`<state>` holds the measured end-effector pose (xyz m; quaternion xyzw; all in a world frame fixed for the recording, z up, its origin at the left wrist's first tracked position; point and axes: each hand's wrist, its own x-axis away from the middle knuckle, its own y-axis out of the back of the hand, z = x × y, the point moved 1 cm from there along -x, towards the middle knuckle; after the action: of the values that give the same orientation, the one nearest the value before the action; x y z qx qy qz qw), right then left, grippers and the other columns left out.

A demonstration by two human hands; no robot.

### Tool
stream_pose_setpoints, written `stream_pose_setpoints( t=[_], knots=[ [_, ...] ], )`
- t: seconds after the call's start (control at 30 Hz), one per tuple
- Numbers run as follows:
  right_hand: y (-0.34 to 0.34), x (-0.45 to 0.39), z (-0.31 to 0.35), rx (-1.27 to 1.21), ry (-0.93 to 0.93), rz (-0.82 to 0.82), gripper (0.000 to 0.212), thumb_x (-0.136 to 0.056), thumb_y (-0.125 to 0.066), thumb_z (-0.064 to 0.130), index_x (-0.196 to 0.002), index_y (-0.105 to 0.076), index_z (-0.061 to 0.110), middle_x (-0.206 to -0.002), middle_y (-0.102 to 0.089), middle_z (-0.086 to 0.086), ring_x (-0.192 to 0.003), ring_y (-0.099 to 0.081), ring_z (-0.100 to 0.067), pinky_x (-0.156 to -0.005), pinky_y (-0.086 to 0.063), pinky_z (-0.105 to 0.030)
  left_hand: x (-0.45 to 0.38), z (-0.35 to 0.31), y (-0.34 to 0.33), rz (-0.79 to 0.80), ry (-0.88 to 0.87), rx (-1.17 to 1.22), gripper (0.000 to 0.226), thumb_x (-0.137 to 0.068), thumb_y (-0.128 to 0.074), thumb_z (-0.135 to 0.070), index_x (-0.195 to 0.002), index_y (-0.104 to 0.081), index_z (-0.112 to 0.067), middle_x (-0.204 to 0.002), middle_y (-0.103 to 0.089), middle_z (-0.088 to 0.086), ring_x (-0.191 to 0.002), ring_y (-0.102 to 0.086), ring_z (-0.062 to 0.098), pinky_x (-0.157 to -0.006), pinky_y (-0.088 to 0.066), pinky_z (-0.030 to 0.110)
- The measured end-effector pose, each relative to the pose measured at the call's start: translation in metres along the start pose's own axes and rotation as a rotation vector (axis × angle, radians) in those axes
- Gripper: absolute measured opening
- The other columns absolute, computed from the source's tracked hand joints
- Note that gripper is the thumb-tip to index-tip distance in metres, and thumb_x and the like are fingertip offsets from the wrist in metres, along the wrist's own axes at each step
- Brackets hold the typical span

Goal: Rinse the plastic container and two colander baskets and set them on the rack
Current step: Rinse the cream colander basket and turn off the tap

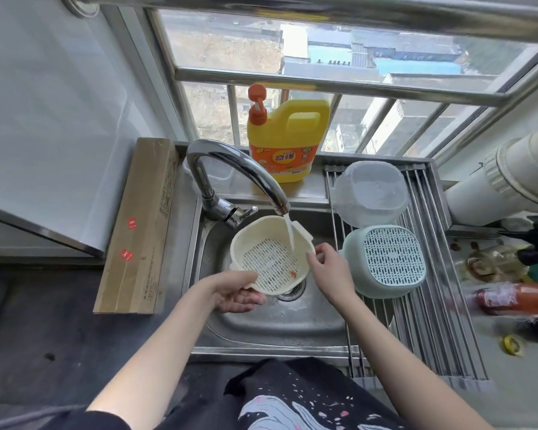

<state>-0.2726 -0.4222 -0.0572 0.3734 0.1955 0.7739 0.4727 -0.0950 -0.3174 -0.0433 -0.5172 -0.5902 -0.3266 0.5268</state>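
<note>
Cream plastic, perforated across its floor, the second colander basket (269, 254) sits tilted under the faucet (227, 175), over the sink (280, 324), with the stream of water (289, 234) striking its inner wall on the right. The left hand (236, 293) has its grip curled under the near rim; the right hand (326, 262) pinches the rim on the far right, beside the water. An orange speck clings to the mesh near the lower edge.

On the rack (429, 308) to the right, the clear plastic container (370, 193) and the pale green colander basket (385, 262) already lie upturned, one behind the other and touching or nearly so. So this looks like the last item being rinsed.

Risks from here, as I judge them: wet plastic held only at the rims could slip and drop into the sink; the orange bit may stay stuck if the stream never reaches it; and with the green basket taking up the near part of the rack, setting this one down carelessly could knock it.
</note>
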Motion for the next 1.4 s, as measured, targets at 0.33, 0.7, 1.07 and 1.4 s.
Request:
stream_pose_setpoints(
  t=[0.33,0.7,1.07,1.4],
  knots=[
    [0.007,0.001,0.006,-0.062,0.056,-0.070,0.013,-0.092,-0.052,0.016,-0.083,-0.051,0.007,-0.072,-0.056,-0.003,-0.063,-0.047,-0.014,-0.054,-0.035,-0.027,-0.010,-0.001,-0.008,-0.187,-0.134,0.043,0.033,-0.094,-0.050,-0.032,-0.084,-0.061,-0.003,-0.049,-0.066,0.003,-0.037,-0.058,0.005,-0.038,-0.049,0.017],
    [-0.016,-0.011,-0.016,-0.225,-0.111,-0.012,0.020,-0.090,-0.059,0.027,-0.082,-0.053,0.009,-0.072,-0.059,-0.004,-0.070,-0.057,-0.027,-0.064,-0.046,-0.038,-0.006,-0.003,-0.021,-0.641,-0.518,-0.147,0.018,-0.081,-0.056,-0.010,-0.067,-0.066,-0.003,-0.049,-0.060,0.008,-0.030,-0.047,0.011,-0.035,-0.043,0.019],
    [-0.011,-0.011,-0.016,-0.373,-0.109,-0.139,0.013,-0.091,-0.060,0.019,-0.086,-0.053,0.009,-0.077,-0.064,-0.015,-0.064,-0.061,-0.025,-0.068,-0.055,-0.050,-0.028,-0.014,-0.020,-0.575,-0.564,-0.137,0.026,-0.089,-0.059,-0.019,-0.068,-0.064,-0.004,-0.044,-0.057,0.007,-0.028,-0.048,0.010,-0.042,-0.049,0.024],
    [-0.003,-0.014,-0.010,-0.258,-0.049,-0.240,0.015,-0.092,-0.059,0.021,-0.081,-0.054,0.011,-0.062,-0.053,0.004,-0.059,-0.052,-0.015,-0.056,-0.045,-0.024,-0.038,-0.022,-0.019,-0.496,-0.507,-0.106,0.026,-0.089,-0.058,-0.019,-0.072,-0.065,0.000,-0.037,-0.056,0.002,-0.029,-0.049,0.010,-0.042,-0.050,0.023]
  ],
)
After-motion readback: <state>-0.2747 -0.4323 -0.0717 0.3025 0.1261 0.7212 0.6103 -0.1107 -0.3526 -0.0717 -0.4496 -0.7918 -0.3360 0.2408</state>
